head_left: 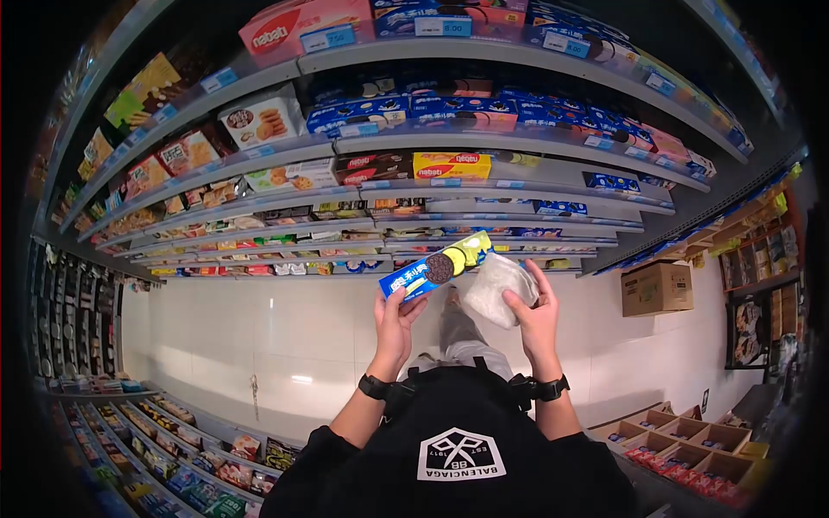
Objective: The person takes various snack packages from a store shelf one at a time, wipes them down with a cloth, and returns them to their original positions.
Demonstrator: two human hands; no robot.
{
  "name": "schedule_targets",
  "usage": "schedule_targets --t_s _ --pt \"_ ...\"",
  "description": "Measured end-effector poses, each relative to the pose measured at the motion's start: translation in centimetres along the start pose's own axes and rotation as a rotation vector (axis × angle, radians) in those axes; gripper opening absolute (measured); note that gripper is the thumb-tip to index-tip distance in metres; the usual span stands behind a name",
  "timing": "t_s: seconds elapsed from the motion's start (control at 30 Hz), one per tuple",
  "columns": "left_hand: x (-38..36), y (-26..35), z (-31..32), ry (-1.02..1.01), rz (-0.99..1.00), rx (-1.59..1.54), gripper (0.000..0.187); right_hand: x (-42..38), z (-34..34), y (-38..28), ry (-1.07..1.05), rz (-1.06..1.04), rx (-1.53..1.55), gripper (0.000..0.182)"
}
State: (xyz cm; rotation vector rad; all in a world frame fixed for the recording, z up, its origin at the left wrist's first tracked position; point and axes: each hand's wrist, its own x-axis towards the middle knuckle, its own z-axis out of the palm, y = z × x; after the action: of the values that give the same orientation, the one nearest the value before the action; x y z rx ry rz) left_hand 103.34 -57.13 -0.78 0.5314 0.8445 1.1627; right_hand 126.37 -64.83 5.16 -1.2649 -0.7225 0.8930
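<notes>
Before the shelves (553, 192), the left hand (395, 319) is pinching one end of an Oreo box (434, 266), seemingly leaving its front uncovered, while the right hand (540, 318) is gripping a white cloth (496, 289) alongside.

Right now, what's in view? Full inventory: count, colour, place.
cookie box: 1, blue with yellow-green end, in left hand
bundle: 1, white, in right hand; contents unclear
shelves: several tiers, grey, ahead
shelved cookie boxes: many, mostly blue, upper tiers
yellow Nabati box: 1, yellow, mid tier
price tags: many, mostly blue, shelf edges
carton: 1, brown, floor, right
red packs: several, red, lower right
floor: 1, white, below
small packets: too small to count
trousers: 1 pair, grey, below hands
shirt: 1, black, bottom centre
wristbands: 2, black, wrists
left hand, right hand: 2, bare, centre
</notes>
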Motion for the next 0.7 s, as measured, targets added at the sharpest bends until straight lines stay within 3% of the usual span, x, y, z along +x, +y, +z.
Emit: schedule_targets --t_s 0.17,0.23,0.3,0.33,0.4,0.43,0.53,0.6,0.7 --pt "-5.4 -1.6 -3.1 -0.027 -0.149 -0.143 0.042 -6.4 -1.2 1.3 0.080 0.171 0.037 0.052" --pt "-7.5 -1.7 -3.1 -0.103 -0.192 -0.048 0.042 -8.2 -1.8 1.2 0.149 0.187 0.043 0.043" --pt "-9.0 -2.4 -3.0 -0.153 -0.219 -0.020 0.042 -9.5 -2.5 1.1 0.351 -0.215 -0.395 0.031" --pt "-9.7 -2.8 -2.8 -0.194 -0.243 0.011 0.043 -10.0 -2.6 0.8 0.364 -0.222 -0.397 0.031" --pt "-11.2 -3.3 -2.2 -0.246 -0.261 0.020 0.043 -11.0 -1.8 0.0 0.313 -0.609 -0.581 0.035" --pt "-12.0 -3.6 -1.7 -0.297 -0.254 0.076 0.044 -11.9 -1.4 -0.9 0.219 -0.587 -0.640 0.048" --pt "-14.0 -4.8 -0.7 -0.383 -0.227 0.157 0.044 -13.1 -1.4 -0.5 -0.124 -0.735 -1.002 0.055" --pt "-14.7 -7.1 -1.0 -0.334 -0.193 0.112 0.047 -14.5 -0.9 -0.3 -0.265 -0.821 -0.935 0.056" --pt "-16.7 -9.4 -0.4 -0.242 -0.152 0.033 0.044 -16.7 -2.2 -0.9 -0.320 -0.767 -0.837 0.060"
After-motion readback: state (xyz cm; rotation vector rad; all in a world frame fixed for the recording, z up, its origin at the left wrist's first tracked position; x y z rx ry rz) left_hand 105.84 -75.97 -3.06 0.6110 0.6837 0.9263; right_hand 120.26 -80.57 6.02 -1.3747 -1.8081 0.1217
